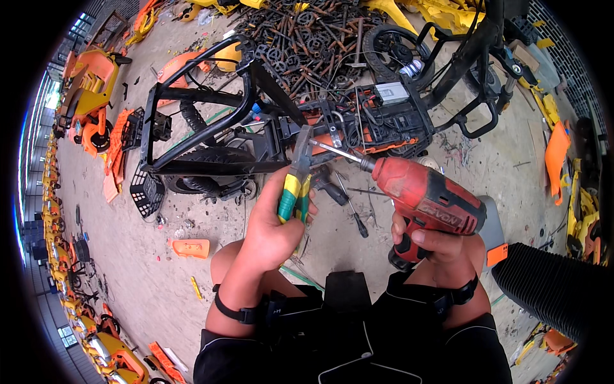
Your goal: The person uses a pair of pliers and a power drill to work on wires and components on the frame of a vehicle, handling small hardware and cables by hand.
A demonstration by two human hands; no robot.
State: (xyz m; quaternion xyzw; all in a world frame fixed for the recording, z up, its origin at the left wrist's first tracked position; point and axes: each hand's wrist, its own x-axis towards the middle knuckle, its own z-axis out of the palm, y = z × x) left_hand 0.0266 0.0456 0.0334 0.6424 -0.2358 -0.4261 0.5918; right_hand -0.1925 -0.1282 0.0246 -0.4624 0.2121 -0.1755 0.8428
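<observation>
My left hand (274, 224) is wrapped round pliers (300, 173) with green and yellow handles, their metal jaws pointing up toward the scooter frame. In my right hand (435, 243) is a red and black cordless drill (427, 195), a long bit in its chuck aimed left. The bit's tip lies close to the pliers' jaws; whether they touch I cannot tell. Just beyond both tools lies a stripped black scooter frame (211, 137) with orange parts and a silver-topped box (391, 93) along its middle.
On the floor below the frame lie a black power tool (330, 187) and a screwdriver (359, 221). Rusty metal parts (307, 45) are heaped behind. An orange plastic piece (190, 248) sits at left, a ribbed black hose (543, 285) at right. Yellow scooters (112, 355) line the left side.
</observation>
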